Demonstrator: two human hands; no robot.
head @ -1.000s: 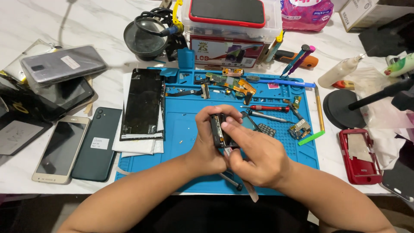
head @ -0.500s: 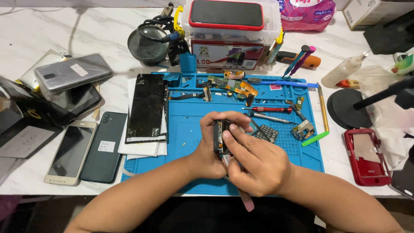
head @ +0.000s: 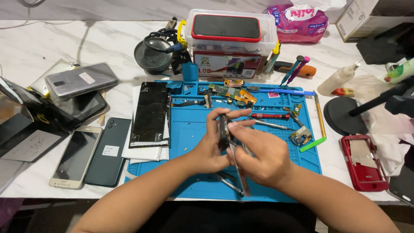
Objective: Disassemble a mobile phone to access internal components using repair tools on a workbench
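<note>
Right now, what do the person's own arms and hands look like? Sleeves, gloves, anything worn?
Both forearms are bare as far as the frame shows, with no sleeve in view. The left hand and right hand wear no gloves. No watch, wrist strap or bracelet shows on either wrist, and I can make out no ring on the visible fingers. No cables or markings on the arms.

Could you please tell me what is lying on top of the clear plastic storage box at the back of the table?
A phone in a red case lies flat on the clear box's lid.
</note>
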